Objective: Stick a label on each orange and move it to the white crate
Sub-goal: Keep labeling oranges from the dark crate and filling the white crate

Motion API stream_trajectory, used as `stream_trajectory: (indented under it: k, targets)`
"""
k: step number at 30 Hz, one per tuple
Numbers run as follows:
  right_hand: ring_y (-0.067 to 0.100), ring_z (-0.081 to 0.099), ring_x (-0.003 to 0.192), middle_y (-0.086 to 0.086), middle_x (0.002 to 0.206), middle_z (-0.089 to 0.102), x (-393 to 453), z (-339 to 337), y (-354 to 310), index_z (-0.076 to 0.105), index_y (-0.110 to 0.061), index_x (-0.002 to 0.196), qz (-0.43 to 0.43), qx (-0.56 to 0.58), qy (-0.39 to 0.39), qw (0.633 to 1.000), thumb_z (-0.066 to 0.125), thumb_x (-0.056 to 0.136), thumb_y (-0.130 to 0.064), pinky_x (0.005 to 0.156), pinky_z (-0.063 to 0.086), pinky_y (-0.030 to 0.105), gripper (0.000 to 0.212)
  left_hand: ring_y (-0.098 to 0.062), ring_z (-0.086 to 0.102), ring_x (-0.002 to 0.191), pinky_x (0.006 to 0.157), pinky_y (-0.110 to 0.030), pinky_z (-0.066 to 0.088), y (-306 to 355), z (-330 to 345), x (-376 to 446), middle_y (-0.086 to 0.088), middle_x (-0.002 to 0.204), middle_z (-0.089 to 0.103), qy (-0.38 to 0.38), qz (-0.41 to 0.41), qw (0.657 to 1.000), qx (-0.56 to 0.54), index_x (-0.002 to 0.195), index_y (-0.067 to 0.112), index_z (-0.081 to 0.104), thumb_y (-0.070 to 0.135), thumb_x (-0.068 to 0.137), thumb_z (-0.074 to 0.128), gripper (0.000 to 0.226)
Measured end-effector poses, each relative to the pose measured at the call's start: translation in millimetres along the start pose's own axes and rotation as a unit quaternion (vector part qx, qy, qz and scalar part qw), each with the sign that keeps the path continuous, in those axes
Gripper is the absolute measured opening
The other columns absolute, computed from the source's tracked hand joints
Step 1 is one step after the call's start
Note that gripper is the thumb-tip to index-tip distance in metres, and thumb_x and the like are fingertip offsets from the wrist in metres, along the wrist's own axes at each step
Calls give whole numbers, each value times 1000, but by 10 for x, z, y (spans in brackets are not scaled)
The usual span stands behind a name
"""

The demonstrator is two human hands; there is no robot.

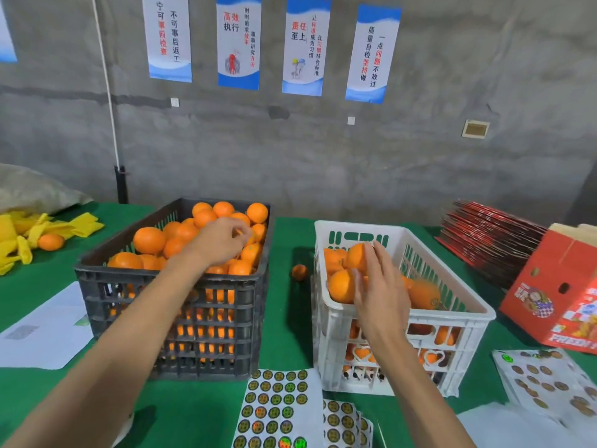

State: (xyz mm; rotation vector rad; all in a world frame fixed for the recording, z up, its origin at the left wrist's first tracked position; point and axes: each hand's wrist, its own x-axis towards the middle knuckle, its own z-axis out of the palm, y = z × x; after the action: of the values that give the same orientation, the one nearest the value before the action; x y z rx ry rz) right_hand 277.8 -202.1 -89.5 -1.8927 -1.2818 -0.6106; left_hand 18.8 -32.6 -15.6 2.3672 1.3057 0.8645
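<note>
A dark crate [174,286] heaped with oranges [149,240] is seen on the green surface [287,318], left of centre. The white crate [400,321] stands just beside it to the right, with several oranges [340,286] piled against its left wall and another blurred one [424,294] nearer its right wall.

The left hand [223,240] is stretched over the dark crate, its fingers curled down onto the fruit at the far right of the heap; whether an orange is actually gripped cannot be told, as the fingertips are hidden among the pile. The right hand [379,282] is held over the white crate with straight, relaxed fingers, open, lying against the oranges at the left wall and gripping nothing.

1 small orange [299,272] is seen on the surface in the gap between the 2 crates. Sheets of round labels [277,409] are laid at the near edge of the surface, in front of both crates, and a further sheet [546,383] near the right edge. Another orange [51,242] rests among yellow foam nets [19,234] at the far left edge. A red carton [562,292] and a stack of flat red cartons [487,240] are placed at the right edge. White paper [48,331] lies at the left of the dark crate.
</note>
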Motion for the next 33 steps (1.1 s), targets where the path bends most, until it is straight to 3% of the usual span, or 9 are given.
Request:
stream_trajectory:
  k: [4, 8, 12, 16, 19, 23, 25, 30, 33]
  targets:
    - [35, 54, 131, 11, 154, 49, 10, 52, 125, 67, -10, 129, 36, -16, -24, 999, 74, 87, -2, 88, 59, 49, 43, -21, 62, 118, 101, -34, 51, -95, 91, 153, 2, 136, 63, -384, -136, 909, 85, 135, 22, 67, 27, 101, 64, 34]
    - [30, 54, 130, 8, 146, 56, -34, 62, 136, 73, -11, 119, 19, 27, -12, 999, 71, 88, -3, 95, 56, 49, 32, -28, 58, 131, 112, -45, 48, -120, 285, 290, -2, 154, 51, -490, -160, 841, 161, 151, 18, 52, 39, 101, 64, 56]
    - [24, 58, 122, 6, 141, 60, -119, 58, 100, 75, -11, 115, -18, 67, 18, 997, 67, 91, -4, 95, 54, 42, 26, -29, 52, 136, 110, -37, 44, -140, 449, 376, -6, 157, 47, -392, -229, 842, 292, 152, 17, 49, 53, 97, 62, 67]
    - [23, 60, 116, 3, 137, 62, -244, 100, 85, 76, -13, 108, -43, 101, 39, 993, 67, 89, -2, 92, 54, 42, 24, -30, 45, 143, 106, -40, 42, -186, 499, 409, -1, 164, 37, -399, -169, 860, 272, 157, 27, 40, 44, 100, 63, 64]
    - [21, 58, 116, 0, 136, 62, -364, 142, 80, 75, -13, 105, -44, 133, 49, 989, 67, 88, 1, 93, 52, 40, 23, -26, 54, 109, 85, -35, 44, -193, 463, 373, 1, 134, 51, -353, -119, 897, 238, 134, 26, 49, 30, 101, 62, 35]
    - [26, 60, 110, 3, 130, 65, -528, 234, 61, 75, -10, 103, -96, 147, 63, 983, 68, 87, 5, 93, 49, 42, 23, -31, 54, 94, 68, -35, 38, -225, 382, 272, -9, 99, 55, -150, -64, 979, 120, 127, 15, 50, 20, 91, 74, 44]
    - [26, 59, 113, 5, 129, 65, -596, 262, 23, 75, -8, 104, -120, 160, 73, 977, 66, 88, 5, 96, 48, 41, 23, -36, 57, 97, 72, -38, 44, -197, 337, 171, -12, 106, 52, -31, -28, 996, 75, 124, 18, 55, 27, 83, 85, 52]
    - [25, 59, 120, 6, 131, 64, -731, 311, -144, 74, -6, 107, -146, 201, 51, 967, 57, 92, -1, 102, 46, 39, 23, -34, 60, 93, 80, -48, 55, -31, 351, -211, -8, 122, 47, 141, 29, 989, 25, 127, 22, 56, 33, 79, 85, 57]
    - [22, 58, 121, 5, 131, 64, -821, 342, -174, 74, -6, 107, -149, 216, 32, 964, 56, 92, -2, 105, 44, 34, 24, -25, 55, 102, 79, -42, 52, 82, 394, -431, -4, 123, 46, 217, 81, 973, -20, 132, 19, 54, 33, 79, 84, 63]
